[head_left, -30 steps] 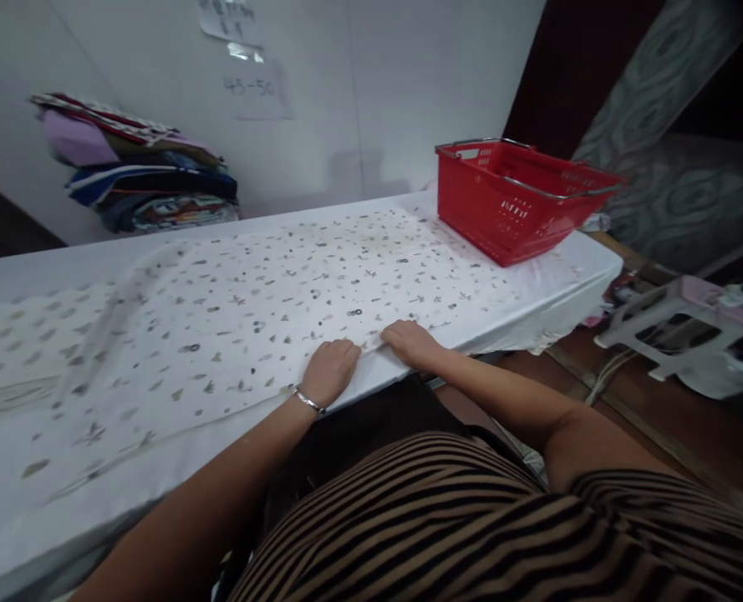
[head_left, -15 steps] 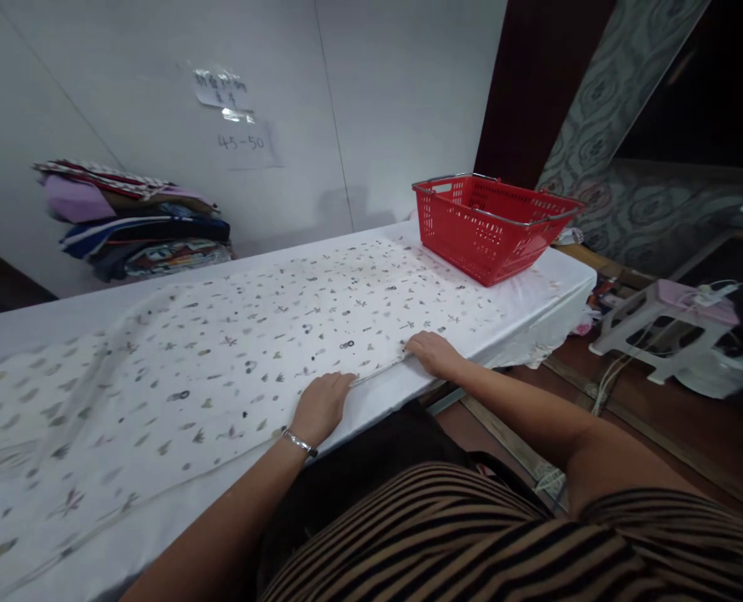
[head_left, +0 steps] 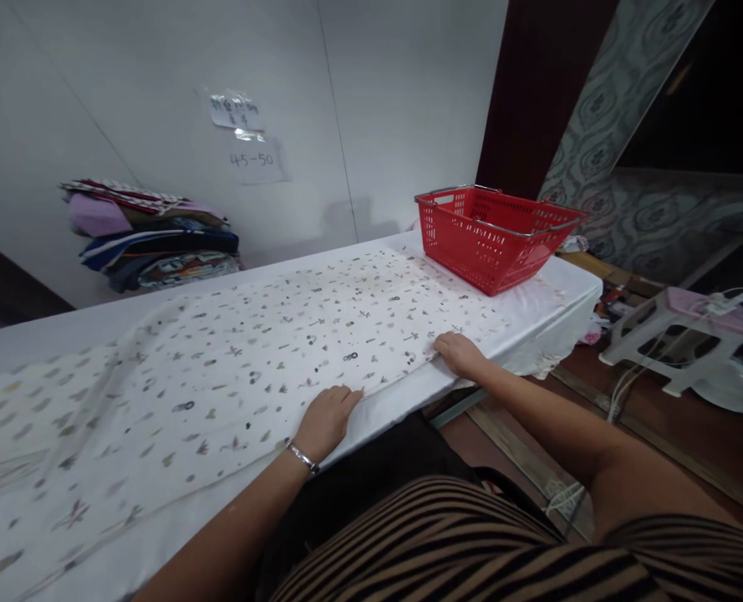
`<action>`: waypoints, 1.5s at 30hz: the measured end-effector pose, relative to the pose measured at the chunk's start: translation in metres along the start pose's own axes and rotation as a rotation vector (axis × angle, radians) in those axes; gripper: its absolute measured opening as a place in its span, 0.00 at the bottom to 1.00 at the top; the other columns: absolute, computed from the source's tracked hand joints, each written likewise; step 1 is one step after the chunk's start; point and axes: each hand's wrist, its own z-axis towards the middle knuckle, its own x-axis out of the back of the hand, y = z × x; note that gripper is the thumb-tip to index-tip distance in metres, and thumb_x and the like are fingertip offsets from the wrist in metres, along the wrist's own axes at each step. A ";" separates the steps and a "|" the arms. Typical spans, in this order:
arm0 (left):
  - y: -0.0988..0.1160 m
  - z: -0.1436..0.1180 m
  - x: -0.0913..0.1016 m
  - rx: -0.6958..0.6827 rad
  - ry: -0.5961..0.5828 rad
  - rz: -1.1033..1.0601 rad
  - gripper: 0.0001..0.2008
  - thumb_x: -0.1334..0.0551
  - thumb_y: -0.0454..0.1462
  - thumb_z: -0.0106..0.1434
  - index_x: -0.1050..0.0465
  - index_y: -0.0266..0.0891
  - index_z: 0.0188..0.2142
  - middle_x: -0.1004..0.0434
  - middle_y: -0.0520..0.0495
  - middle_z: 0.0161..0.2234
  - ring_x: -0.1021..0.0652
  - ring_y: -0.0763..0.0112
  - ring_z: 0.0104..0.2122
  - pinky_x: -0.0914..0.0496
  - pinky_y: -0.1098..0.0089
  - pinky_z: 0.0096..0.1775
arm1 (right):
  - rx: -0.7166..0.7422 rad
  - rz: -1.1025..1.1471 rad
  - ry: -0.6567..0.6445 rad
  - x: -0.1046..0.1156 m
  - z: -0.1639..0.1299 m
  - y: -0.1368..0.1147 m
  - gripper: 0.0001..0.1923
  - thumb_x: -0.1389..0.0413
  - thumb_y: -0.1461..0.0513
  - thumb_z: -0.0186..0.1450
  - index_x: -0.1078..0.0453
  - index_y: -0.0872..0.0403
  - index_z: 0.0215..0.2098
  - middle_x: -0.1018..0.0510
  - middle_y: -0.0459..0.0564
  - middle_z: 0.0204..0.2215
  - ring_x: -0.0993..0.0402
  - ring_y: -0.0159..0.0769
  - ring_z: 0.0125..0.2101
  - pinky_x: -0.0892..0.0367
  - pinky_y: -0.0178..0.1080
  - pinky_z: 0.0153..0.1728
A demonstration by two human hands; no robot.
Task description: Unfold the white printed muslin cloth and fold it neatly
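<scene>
A long white fabric printed with small grey, brown and pinkish motifs lies spread over the table. At its near edge, my left hand, with a silver bracelet at the wrist, is closed on the hem. Farther right along the same edge, my right hand grips the cloth with curled fingers. Between the two hands the hem runs almost straight. Toward the left the fabric has a raised crease and a folded-over layer. The undersides of both hands are hidden.
A red plastic basket with metal handles stands at the table's far right, partly on the fabric. Folded cloths are stacked by the wall at the back left. A white and pink stool with cables is on the floor at right.
My right hand has slid right along the fabric's near edge, widening the space between my hands. My left hand stays at about the same spot on the hem. The view has shifted slightly.
</scene>
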 end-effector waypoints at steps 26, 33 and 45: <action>0.016 -0.004 0.002 0.017 -0.025 -0.041 0.18 0.49 0.27 0.58 0.34 0.41 0.47 0.29 0.42 0.39 0.29 0.64 0.40 0.35 0.63 0.39 | -0.408 0.123 0.194 -0.040 -0.060 0.137 0.20 0.54 0.67 0.53 0.25 0.50 0.37 0.27 0.66 0.45 0.30 0.47 0.46 0.39 0.46 0.47; 0.022 -0.006 0.003 0.080 0.012 -0.072 0.17 0.47 0.28 0.59 0.35 0.40 0.48 0.27 0.43 0.38 0.28 0.68 0.41 0.36 0.66 0.38 | -0.158 0.353 0.174 -0.003 -0.007 0.005 0.22 0.56 0.61 0.57 0.31 0.43 0.47 0.29 0.60 0.50 0.35 0.47 0.52 0.41 0.52 0.50; 0.029 -0.007 -0.002 0.447 0.084 -0.271 0.10 0.46 0.40 0.63 0.35 0.40 0.42 0.24 0.45 0.35 0.23 0.64 0.37 0.33 0.67 0.32 | 0.355 0.599 -0.050 0.028 0.043 -0.151 0.13 0.54 0.63 0.59 0.32 0.53 0.40 0.24 0.54 0.37 0.28 0.43 0.39 0.32 0.45 0.41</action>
